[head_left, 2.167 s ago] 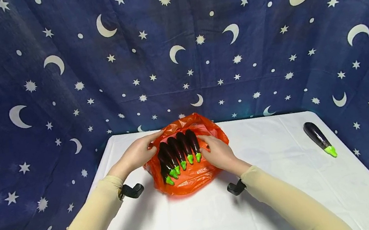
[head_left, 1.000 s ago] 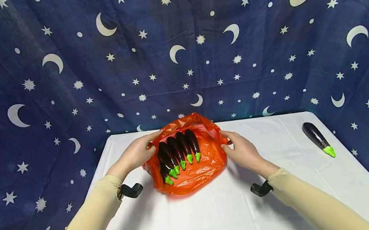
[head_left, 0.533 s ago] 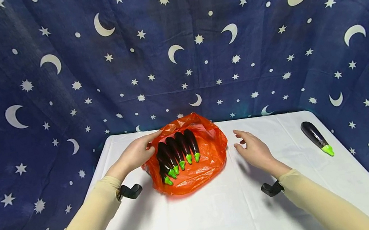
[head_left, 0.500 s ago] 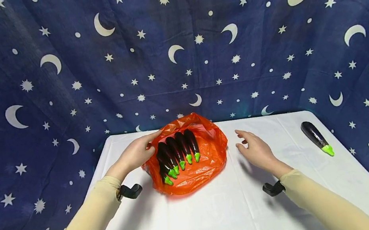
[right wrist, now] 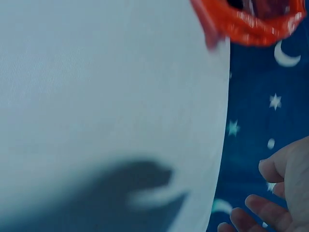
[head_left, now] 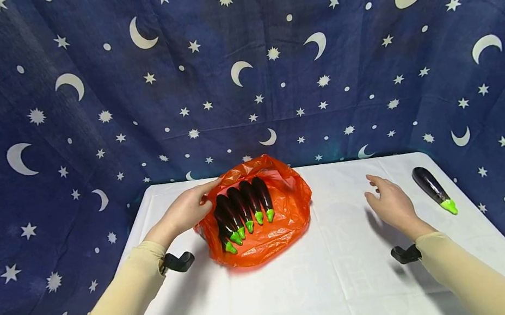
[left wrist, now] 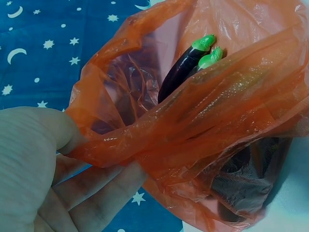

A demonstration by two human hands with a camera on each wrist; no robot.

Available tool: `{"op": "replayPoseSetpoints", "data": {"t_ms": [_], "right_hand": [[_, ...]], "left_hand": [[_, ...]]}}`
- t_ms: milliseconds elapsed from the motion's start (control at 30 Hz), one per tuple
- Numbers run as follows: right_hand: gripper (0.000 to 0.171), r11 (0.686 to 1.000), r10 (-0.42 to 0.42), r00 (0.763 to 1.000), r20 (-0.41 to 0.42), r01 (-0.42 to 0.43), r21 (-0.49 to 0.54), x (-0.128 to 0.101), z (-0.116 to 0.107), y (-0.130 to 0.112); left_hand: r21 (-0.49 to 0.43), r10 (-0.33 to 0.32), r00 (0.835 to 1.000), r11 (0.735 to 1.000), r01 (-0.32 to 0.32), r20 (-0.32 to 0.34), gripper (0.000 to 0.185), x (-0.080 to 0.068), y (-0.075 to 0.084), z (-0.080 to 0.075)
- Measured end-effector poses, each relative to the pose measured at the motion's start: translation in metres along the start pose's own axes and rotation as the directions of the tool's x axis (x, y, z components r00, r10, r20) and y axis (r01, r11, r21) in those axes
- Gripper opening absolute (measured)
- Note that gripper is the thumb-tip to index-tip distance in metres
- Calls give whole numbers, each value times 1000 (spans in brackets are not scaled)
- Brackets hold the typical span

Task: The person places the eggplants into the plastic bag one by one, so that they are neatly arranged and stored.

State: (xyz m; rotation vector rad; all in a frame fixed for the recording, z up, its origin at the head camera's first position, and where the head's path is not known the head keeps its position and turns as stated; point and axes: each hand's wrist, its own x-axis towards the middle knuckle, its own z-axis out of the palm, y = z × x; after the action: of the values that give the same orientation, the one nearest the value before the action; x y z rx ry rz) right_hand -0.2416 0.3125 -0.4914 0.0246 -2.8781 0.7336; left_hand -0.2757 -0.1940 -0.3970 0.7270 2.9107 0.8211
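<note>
Both hands were busy: left hand (head_left: 187, 210) fingers (left wrist: 91, 203) pinched the orange bag (head_left: 264, 232) rim, aubergines (head_left: 243, 209) inside, while the right hand (head_left: 391, 205), fingers loosely spread, had left the bag and neared the loose aubergine (head_left: 432, 188) on the table (head_left: 303, 292).

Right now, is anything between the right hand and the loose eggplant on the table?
Nothing visible. The right hand hovers open above bare white tablecloth, and the eggplant lies just to its right, apart from it. The bag, gripped by the left hand, sits well off on the other side.
</note>
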Motion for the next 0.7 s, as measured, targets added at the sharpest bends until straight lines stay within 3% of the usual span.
{"op": "replayPoseSetpoints", "data": {"t_ms": [300,700], "right_hand": [[55,982,50,996,-80,-63,-177,-4,-21,55],[69,955,239,967,-87,-250,-160,-19,-49,110]], "left_hand": [[-8,12,1000,1000,-12,-3,64,0,-1,-1],[-8,13,1000,1000,-13,-8,63,-1,1,-1]]}}
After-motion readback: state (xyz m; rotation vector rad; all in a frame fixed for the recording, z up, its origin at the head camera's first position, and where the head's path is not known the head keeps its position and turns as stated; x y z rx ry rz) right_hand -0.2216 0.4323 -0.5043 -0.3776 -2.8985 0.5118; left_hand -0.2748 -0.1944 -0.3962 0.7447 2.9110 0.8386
